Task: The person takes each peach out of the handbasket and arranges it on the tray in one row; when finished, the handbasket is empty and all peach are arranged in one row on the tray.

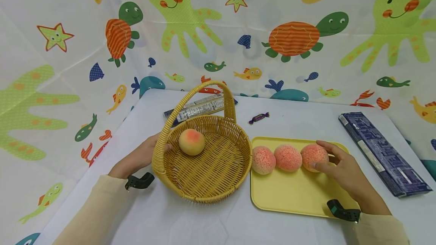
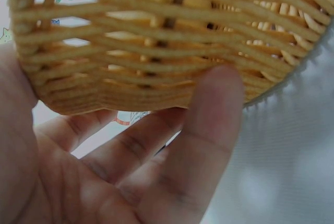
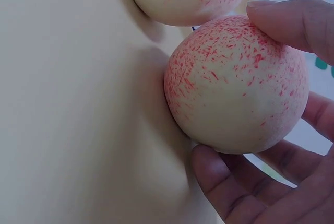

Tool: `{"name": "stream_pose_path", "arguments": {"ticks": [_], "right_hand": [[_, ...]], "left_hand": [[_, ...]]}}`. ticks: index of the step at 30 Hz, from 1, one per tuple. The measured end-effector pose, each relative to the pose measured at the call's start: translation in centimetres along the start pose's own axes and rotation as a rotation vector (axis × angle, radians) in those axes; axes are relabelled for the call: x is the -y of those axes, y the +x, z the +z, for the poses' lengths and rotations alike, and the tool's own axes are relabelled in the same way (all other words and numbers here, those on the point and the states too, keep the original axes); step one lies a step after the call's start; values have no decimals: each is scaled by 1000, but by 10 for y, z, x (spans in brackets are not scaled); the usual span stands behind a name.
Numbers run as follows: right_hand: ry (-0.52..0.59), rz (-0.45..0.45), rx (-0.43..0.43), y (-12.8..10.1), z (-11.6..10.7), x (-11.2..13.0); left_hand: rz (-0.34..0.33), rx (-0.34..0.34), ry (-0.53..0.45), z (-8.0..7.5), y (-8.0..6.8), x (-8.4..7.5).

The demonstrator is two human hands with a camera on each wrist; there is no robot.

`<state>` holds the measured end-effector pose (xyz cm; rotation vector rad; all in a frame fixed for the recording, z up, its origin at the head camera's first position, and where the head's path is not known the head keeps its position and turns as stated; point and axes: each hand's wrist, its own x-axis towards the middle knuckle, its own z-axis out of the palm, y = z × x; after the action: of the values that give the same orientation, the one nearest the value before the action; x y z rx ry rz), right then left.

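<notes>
The left hand (image 1: 147, 153), fingertips partly hidden by the handle, grips the round golden wicker basket (image 1: 211, 175) at its left side. On the yellow rectangular tray (image 1: 286, 194), the rightmost round pink-speckled peach (image 1: 311, 155) sits between the right hand's (image 1: 345, 169) bent thumb and fingers, some covered.

Gripping at left of centre with the left hand (image 1: 144, 153), parted fingers (image 2: 211, 130) and all! Over at right of centre, clasping with the right hand (image 1: 342, 165) (showing mostly its back), with thumb (image 1: 323, 168) well apart from curled fingertips (image 3: 211, 172)! Angled in with both arms (image 1: 98, 203), from lower left and lower right.
</notes>
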<state>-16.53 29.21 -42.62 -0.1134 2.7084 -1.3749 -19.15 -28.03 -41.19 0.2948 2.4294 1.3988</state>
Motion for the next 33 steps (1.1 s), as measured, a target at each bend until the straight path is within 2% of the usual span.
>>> {"name": "stream_pose_path", "arguments": {"ticks": [14,33], "right_hand": [[-6,8,5,0,0,1],[0,24,29,1,2,0]], "left_hand": [[2,20,-10,0,1,-1],[-6,4,-6,0,0,0]]}}
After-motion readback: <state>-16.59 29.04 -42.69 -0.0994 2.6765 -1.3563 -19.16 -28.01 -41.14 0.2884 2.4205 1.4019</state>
